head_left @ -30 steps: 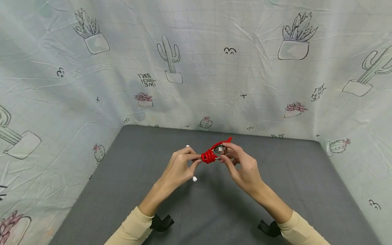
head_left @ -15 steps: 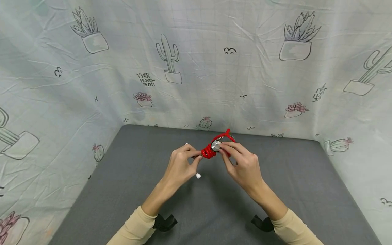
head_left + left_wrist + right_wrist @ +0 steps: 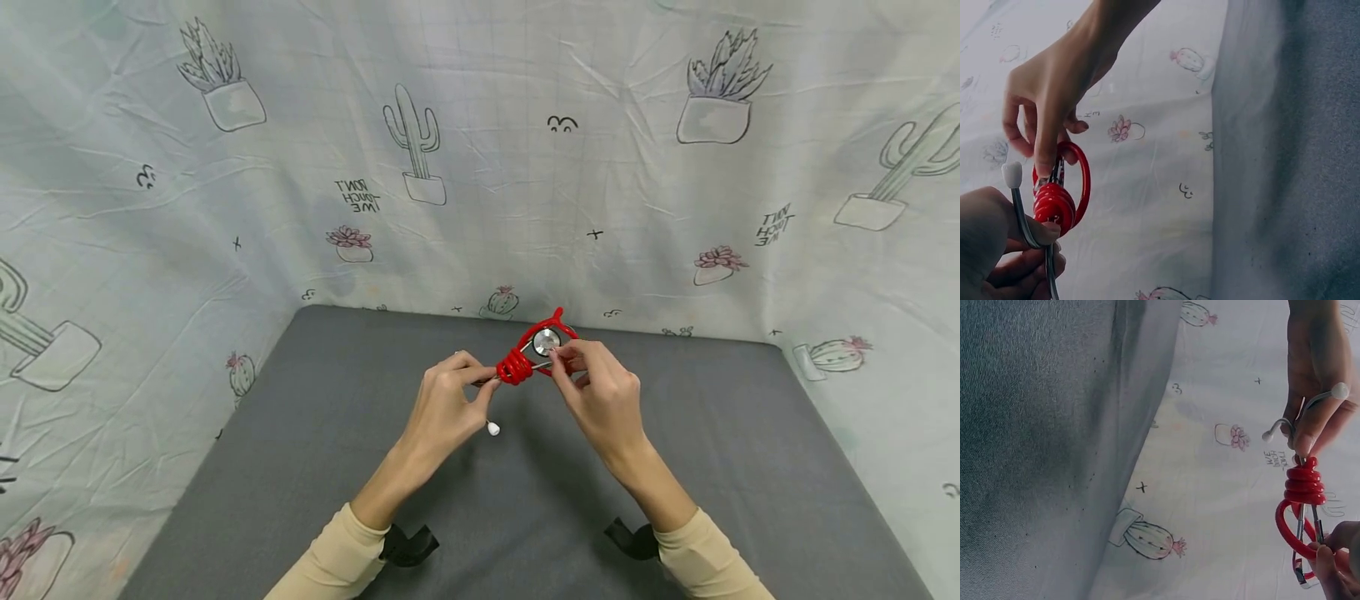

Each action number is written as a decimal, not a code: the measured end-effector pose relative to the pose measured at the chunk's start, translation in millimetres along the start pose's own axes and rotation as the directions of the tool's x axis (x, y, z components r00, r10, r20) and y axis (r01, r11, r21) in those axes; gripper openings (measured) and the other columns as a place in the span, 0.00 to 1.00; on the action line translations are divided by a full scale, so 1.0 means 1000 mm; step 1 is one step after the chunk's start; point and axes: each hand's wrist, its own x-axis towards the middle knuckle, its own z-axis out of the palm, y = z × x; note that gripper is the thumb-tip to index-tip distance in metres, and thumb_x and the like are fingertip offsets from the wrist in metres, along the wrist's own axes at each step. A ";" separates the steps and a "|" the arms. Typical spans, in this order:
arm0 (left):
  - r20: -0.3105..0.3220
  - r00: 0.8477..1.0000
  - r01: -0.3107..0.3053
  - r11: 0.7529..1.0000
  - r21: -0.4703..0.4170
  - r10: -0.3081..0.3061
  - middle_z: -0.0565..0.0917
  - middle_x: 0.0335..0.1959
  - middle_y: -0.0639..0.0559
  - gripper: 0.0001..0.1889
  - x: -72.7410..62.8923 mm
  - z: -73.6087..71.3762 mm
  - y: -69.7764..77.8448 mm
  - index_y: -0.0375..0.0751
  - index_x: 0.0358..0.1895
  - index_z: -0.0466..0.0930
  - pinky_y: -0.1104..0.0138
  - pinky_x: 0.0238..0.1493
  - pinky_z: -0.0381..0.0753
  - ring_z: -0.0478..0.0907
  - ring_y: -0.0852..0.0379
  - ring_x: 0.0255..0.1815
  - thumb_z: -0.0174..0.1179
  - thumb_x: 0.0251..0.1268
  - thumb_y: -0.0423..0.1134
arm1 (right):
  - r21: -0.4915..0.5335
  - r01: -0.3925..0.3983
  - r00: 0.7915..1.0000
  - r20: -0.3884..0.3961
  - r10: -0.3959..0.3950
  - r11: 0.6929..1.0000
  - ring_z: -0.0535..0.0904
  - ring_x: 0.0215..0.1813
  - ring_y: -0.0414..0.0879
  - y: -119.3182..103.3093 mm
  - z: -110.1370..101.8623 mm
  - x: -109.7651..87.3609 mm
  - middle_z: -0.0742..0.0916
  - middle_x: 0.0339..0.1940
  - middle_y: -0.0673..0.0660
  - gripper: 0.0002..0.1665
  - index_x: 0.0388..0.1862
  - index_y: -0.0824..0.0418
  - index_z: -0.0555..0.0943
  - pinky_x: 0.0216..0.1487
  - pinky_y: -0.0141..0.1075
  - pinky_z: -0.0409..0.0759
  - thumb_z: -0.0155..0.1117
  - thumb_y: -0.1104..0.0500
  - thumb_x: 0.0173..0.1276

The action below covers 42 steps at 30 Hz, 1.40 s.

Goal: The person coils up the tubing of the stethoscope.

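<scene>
Between both hands, raised over the table, is a stethoscope with its red tubing [image 3: 514,367] wound in a tight coil. My left hand [image 3: 453,396] pinches the metal ear tubes at the coil's left end, and a white ear tip [image 3: 492,428] pokes out below it. The round silver chest piece [image 3: 547,342] faces up inside a red loop to the coil's right. Just under it, my right hand [image 3: 603,396] pinches a metal part with thumb and fingertips. Two ear tips [image 3: 1340,391] show past the left fingers in the right wrist view.
A grey cloth-covered table [image 3: 337,467] lies below. Pale fabric walls [image 3: 480,167] with printed cacti and succulents rise at the back and both sides. A black strap [image 3: 408,546] hangs at the left wrist, another black strap [image 3: 632,540] at the right.
The chest piece has turned from edge-on to face-up. My right fingertips have slid from it to the metal just below. The coil has risen slightly; my left hand keeps its pinch.
</scene>
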 end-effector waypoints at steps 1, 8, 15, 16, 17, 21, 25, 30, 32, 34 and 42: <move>-0.002 1.000 0.001 1.000 0.000 -0.001 0.87 0.30 0.50 0.04 0.000 0.000 0.000 0.34 0.39 0.96 0.74 0.27 0.73 0.77 0.60 0.26 0.77 0.62 0.27 | -0.002 0.002 1.000 -0.003 -0.002 1.000 0.91 0.28 0.47 0.000 0.001 0.000 0.89 0.31 0.62 0.12 0.38 0.70 0.84 0.23 0.37 0.86 0.80 0.74 0.59; -0.014 1.000 -0.009 1.000 0.024 0.009 0.87 0.30 0.50 0.05 -0.001 0.004 0.001 0.33 0.40 0.96 0.72 0.29 0.74 0.78 0.58 0.27 0.77 0.62 0.27 | 0.013 -0.002 0.998 -0.070 0.003 1.000 0.90 0.25 0.48 0.006 0.004 0.005 0.88 0.27 0.61 0.12 0.34 0.70 0.82 0.23 0.39 0.87 0.78 0.76 0.58; -0.040 0.999 -0.023 0.998 0.063 0.026 0.88 0.31 0.49 0.05 -0.002 0.007 0.000 0.33 0.40 0.96 0.70 0.31 0.74 0.78 0.56 0.28 0.77 0.61 0.27 | 0.042 -0.055 0.994 -0.095 0.059 0.998 0.88 0.23 0.47 0.012 0.008 0.005 0.85 0.26 0.61 0.12 0.32 0.69 0.81 0.25 0.36 0.87 0.77 0.76 0.58; -0.044 0.999 -0.027 0.998 0.065 0.030 0.88 0.31 0.49 0.05 -0.002 0.007 0.000 0.33 0.40 0.96 0.70 0.31 0.74 0.78 0.56 0.28 0.77 0.61 0.27 | 0.058 -0.066 0.993 -0.090 0.071 0.996 0.88 0.22 0.47 0.013 0.008 0.005 0.85 0.27 0.61 0.12 0.33 0.69 0.81 0.25 0.35 0.87 0.77 0.77 0.58; -0.046 0.998 -0.031 0.997 0.068 0.034 0.88 0.31 0.49 0.05 -0.002 0.007 0.000 0.33 0.40 0.96 0.70 0.31 0.74 0.78 0.56 0.28 0.77 0.61 0.27 | 0.070 -0.080 0.993 -0.078 0.085 0.994 0.88 0.22 0.47 0.013 0.008 0.005 0.84 0.28 0.61 0.13 0.33 0.69 0.80 0.26 0.34 0.87 0.78 0.76 0.58; -0.050 0.998 -0.046 0.997 0.069 0.049 0.87 0.31 0.49 0.05 -0.002 0.008 -0.003 0.33 0.40 0.96 0.69 0.31 0.73 0.77 0.56 0.27 0.78 0.60 0.27 | 0.161 -0.188 0.981 -0.025 0.194 0.969 0.87 0.20 0.47 0.014 0.006 0.003 0.83 0.33 0.62 0.14 0.38 0.70 0.79 0.27 0.28 0.86 0.79 0.74 0.60; -0.044 0.997 -0.060 0.996 0.065 0.063 0.87 0.31 0.51 0.05 -0.003 0.008 -0.008 0.35 0.40 0.96 0.70 0.31 0.73 0.77 0.57 0.27 0.78 0.60 0.28 | 0.236 -0.301 0.953 0.037 0.301 0.924 0.87 0.19 0.49 0.016 0.004 0.001 0.83 0.39 0.64 0.17 0.44 0.72 0.78 0.28 0.21 0.83 0.78 0.72 0.64; -0.051 0.997 -0.063 0.997 0.034 0.065 0.88 0.31 0.50 0.06 -0.005 0.011 -0.014 0.34 0.39 0.96 0.71 0.30 0.73 0.78 0.57 0.27 0.79 0.59 0.27 | 0.221 -0.344 0.939 0.105 0.328 0.913 0.88 0.22 0.50 0.023 0.004 0.000 0.84 0.48 0.66 0.24 0.57 0.71 0.80 0.29 0.20 0.82 0.79 0.67 0.66; -0.045 0.997 -0.059 0.998 0.008 0.059 0.88 0.30 0.49 0.06 -0.007 0.013 -0.017 0.34 0.38 0.95 0.72 0.30 0.74 0.79 0.57 0.27 0.79 0.59 0.26 | 0.196 -0.343 0.937 0.135 0.321 0.919 0.89 0.24 0.51 0.026 0.004 -0.001 0.83 0.51 0.67 0.26 0.61 0.68 0.82 0.30 0.22 0.83 0.80 0.65 0.67; -0.035 0.998 -0.057 0.998 -0.020 0.057 0.88 0.31 0.49 0.06 -0.010 0.016 -0.020 0.33 0.38 0.95 0.73 0.29 0.74 0.80 0.57 0.27 0.79 0.58 0.26 | 0.177 -0.340 0.935 0.171 0.312 0.924 0.90 0.27 0.51 0.030 0.004 -0.002 0.83 0.54 0.67 0.26 0.64 0.64 0.85 0.30 0.23 0.84 0.80 0.64 0.67; -0.005 0.999 -0.052 0.989 -0.140 0.052 0.90 0.31 0.49 0.06 -0.022 0.040 -0.044 0.34 0.38 0.96 0.71 0.32 0.81 0.85 0.53 0.30 0.79 0.58 0.26 | 0.139 -0.285 0.933 0.266 0.242 0.948 0.83 0.30 0.42 0.042 0.004 -0.016 0.88 0.44 0.58 0.22 0.61 0.60 0.89 0.29 0.24 0.83 0.80 0.63 0.68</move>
